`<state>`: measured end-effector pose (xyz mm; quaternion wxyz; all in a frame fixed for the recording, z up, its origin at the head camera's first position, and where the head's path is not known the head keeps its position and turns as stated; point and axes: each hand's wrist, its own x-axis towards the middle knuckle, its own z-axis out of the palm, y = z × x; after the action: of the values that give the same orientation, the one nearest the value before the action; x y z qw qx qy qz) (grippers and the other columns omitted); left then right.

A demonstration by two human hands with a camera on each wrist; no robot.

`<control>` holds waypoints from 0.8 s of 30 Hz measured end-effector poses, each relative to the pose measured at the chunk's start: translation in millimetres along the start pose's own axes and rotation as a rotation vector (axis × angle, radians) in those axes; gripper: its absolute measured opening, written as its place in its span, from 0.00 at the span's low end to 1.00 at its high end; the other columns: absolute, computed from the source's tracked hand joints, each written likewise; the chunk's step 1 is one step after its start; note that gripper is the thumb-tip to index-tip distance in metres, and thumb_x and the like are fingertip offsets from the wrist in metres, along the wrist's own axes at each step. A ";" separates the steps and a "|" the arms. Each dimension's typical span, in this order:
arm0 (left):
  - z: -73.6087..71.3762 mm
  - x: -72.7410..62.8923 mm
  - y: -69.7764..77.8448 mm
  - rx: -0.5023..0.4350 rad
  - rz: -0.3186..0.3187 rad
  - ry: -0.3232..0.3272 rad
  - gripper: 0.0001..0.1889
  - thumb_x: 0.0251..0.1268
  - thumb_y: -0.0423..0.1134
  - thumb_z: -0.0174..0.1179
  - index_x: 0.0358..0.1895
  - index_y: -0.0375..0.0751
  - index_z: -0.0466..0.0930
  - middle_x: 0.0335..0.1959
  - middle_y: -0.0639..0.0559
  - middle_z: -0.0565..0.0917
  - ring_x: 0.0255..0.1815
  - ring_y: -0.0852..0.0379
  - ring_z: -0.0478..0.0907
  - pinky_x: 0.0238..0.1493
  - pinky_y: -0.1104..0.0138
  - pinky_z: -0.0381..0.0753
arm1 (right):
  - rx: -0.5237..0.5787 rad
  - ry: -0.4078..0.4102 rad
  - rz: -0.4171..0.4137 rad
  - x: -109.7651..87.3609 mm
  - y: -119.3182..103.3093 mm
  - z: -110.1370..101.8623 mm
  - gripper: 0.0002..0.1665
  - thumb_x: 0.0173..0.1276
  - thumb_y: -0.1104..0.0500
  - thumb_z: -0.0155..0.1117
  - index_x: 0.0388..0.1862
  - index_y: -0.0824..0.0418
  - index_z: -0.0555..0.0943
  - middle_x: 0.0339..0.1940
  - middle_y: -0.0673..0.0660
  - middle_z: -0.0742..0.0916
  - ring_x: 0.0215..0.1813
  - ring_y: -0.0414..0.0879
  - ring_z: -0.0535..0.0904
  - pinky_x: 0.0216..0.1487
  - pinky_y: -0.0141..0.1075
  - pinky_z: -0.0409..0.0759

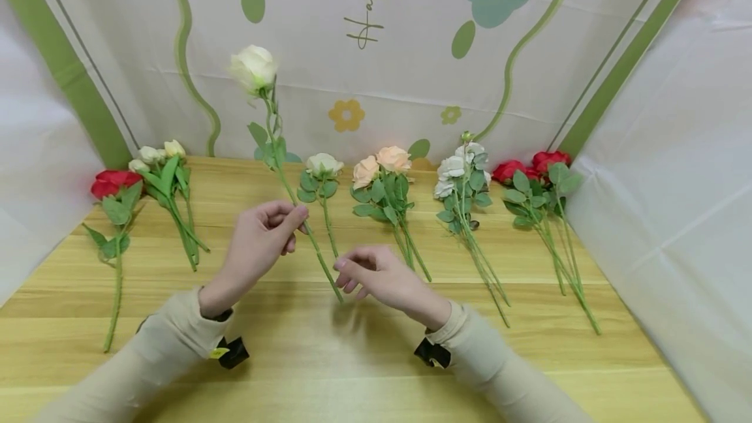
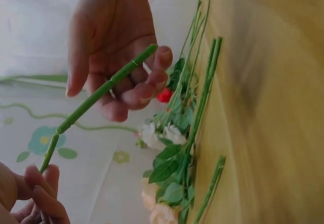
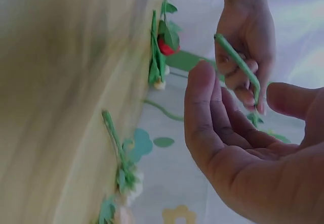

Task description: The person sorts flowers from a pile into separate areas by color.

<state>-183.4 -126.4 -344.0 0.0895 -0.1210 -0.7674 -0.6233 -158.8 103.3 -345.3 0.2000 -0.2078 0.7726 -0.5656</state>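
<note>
My left hand (image 1: 258, 243) pinches the green stem of a white rose (image 1: 254, 70) partway down, between thumb and fingers. The bloom leans up and to the left above the table. My right hand (image 1: 384, 279) is beside the lower end of that stem (image 2: 86, 107), its fingers loosely bent and gripping nothing. In the right wrist view a gap shows between thumb and fingers of the right hand (image 3: 238, 143); whether a finger touches the stem I cannot tell. Behind the hands another white rose (image 1: 324, 166) lies on the table, its stem partly behind the right fingertips.
Along the back of the wooden table (image 1: 305, 371) lie a red rose (image 1: 116, 184), white tulips (image 1: 154, 155), peach roses (image 1: 382, 165), white flowers (image 1: 461, 168) and red roses (image 1: 549, 163) with long stems. A printed cloth (image 1: 405, 70) hangs behind, and white sheets (image 1: 664, 188) flank the sides.
</note>
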 end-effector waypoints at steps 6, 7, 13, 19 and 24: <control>12.2 -11.9 17.5 0.008 0.017 -0.045 0.11 0.73 0.37 0.59 0.34 0.33 0.83 0.20 0.46 0.82 0.14 0.54 0.73 0.10 0.69 0.62 | 0.024 -0.018 -0.037 -0.9 4.9 10.3 0.12 0.75 0.56 0.60 0.42 0.65 0.84 0.34 0.61 0.86 0.36 0.57 0.81 0.40 0.51 0.82; 13.4 -13.7 21.3 0.011 0.020 -0.047 0.11 0.73 0.36 0.58 0.34 0.33 0.83 0.20 0.45 0.82 0.14 0.54 0.73 0.10 0.69 0.62 | 0.021 -0.019 -0.046 -1.1 5.1 11.1 0.11 0.74 0.57 0.61 0.41 0.64 0.84 0.34 0.62 0.86 0.35 0.57 0.81 0.40 0.51 0.82; 16.6 -19.0 32.6 0.007 0.011 -0.043 0.10 0.73 0.35 0.59 0.33 0.33 0.83 0.17 0.45 0.80 0.13 0.55 0.72 0.10 0.70 0.60 | 0.034 -0.014 -0.077 -2.0 4.9 13.1 0.09 0.73 0.57 0.62 0.41 0.62 0.84 0.33 0.60 0.86 0.35 0.59 0.81 0.40 0.56 0.81; 17.0 -18.6 33.0 0.014 -0.005 -0.046 0.10 0.72 0.35 0.59 0.33 0.33 0.82 0.16 0.45 0.79 0.13 0.55 0.72 0.10 0.70 0.59 | 0.019 0.010 -0.110 -2.5 4.7 14.9 0.08 0.72 0.59 0.62 0.41 0.64 0.84 0.32 0.56 0.86 0.35 0.62 0.81 0.38 0.54 0.82; 16.6 -15.8 22.9 0.028 -0.008 -0.048 0.10 0.72 0.36 0.59 0.33 0.33 0.82 0.18 0.46 0.81 0.13 0.55 0.73 0.10 0.70 0.59 | 0.003 0.022 -0.118 -2.7 4.8 16.3 0.08 0.73 0.60 0.61 0.41 0.65 0.83 0.32 0.57 0.87 0.35 0.62 0.81 0.37 0.53 0.82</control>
<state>-161.4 -106.9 -330.6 0.0703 -0.1316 -0.7785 -0.6096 -148.2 93.2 -354.3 0.1584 -0.2463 0.7602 -0.5799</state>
